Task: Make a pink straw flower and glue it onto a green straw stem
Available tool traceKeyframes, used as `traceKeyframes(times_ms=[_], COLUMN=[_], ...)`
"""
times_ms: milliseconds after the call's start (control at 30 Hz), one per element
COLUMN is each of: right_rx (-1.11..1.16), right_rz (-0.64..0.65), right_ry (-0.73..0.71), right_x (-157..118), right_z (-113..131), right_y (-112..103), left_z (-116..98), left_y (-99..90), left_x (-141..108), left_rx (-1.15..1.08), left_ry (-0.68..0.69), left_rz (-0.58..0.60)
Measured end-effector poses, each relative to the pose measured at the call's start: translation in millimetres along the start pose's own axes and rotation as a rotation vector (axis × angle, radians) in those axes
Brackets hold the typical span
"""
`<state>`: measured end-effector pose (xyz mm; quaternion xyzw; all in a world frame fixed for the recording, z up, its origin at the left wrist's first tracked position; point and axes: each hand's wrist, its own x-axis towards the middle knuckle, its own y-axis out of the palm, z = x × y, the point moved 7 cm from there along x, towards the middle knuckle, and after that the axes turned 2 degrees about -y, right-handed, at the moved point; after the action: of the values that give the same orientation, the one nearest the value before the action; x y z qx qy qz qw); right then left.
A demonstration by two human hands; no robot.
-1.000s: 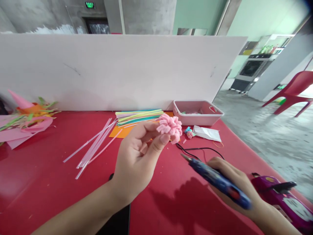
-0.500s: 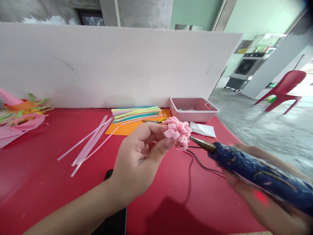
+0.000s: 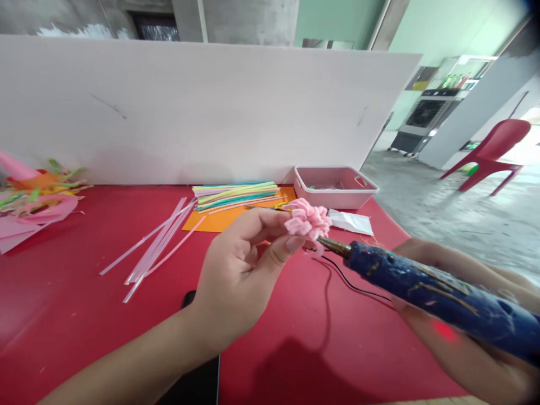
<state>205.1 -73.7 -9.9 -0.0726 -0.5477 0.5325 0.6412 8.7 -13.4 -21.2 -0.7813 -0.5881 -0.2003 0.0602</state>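
The left hand (image 3: 242, 275) pinches the pink flower (image 3: 307, 218), pink basket (image 3: 337, 198) behind it; apart, right of the flower, the right hand (image 3: 458, 354) grips the blue glue gun (image 3: 422, 287). Steady the nozzle (image 3: 336, 247) at the flower's lower edge, fingertips (image 3: 294, 243) clear.

Seen from my head, looking forward and down: my left hand (image 3: 236, 281) and right hand (image 3: 459, 360) near the lens, the red table (image 3: 76, 309) below, a white panel (image 3: 228, 112) across the view beyond.
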Motion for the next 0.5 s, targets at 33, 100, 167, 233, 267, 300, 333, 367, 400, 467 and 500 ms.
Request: traceKeyframes(times_ms=[33, 100, 167, 233, 267, 300, 333, 367, 400, 467, 500], right_rx=[0.018, 0.025, -0.004, -0.038, -0.057, -0.079, -0.098, -0.112, -0.117, -0.112, -0.109], right_rz=[0.011, 0.018, 0.014, 0.016, 0.016, 0.016, 0.018, 0.019, 0.018, 0.016, 0.013], right_ry=[0.005, 0.012, 0.008, -0.002, -0.006, -0.008, -0.009, -0.01, -0.009, -0.006, -0.005], right_x=[0.2, 0.6, 0.9, 0.9, 0.9, 0.9, 0.9, 0.9, 1.0, 0.9, 0.7], right_z=[0.3, 1.3, 3.1, 5.0, 5.8, 6.4, 6.8, 7.2, 7.4, 7.4, 7.3], right_y=[0.9, 1.3, 0.5, -0.1, -0.5, -0.7, -0.8, -0.8, -0.7, -0.4, -0.3], left_z=[0.6, 2.7, 4.8, 5.4, 5.0, 4.5, 4.0, 3.8, 3.8, 3.5, 3.3], left_y=[-1.2, -4.0, -7.0, -9.4, -10.2, -10.6, -10.7, -10.8, -10.9, -11.0, -10.9], left_x=[-0.4, -1.1, -1.9, -2.6, -2.8, -2.9, -2.9, -3.0, -3.0, -3.3, -3.5], left_rx=[0.008, 0.021, 0.037, 0.065, 0.078, 0.089, 0.097, 0.104, 0.109, 0.117, 0.119], left_ry=[-0.004, -0.02, -0.039, -0.041, -0.036, -0.03, -0.024, -0.024, -0.027, -0.031, -0.033], left_rz=[-0.007, -0.024, -0.049, -0.073, -0.083, -0.088, -0.089, -0.09, -0.092, -0.097, -0.098])
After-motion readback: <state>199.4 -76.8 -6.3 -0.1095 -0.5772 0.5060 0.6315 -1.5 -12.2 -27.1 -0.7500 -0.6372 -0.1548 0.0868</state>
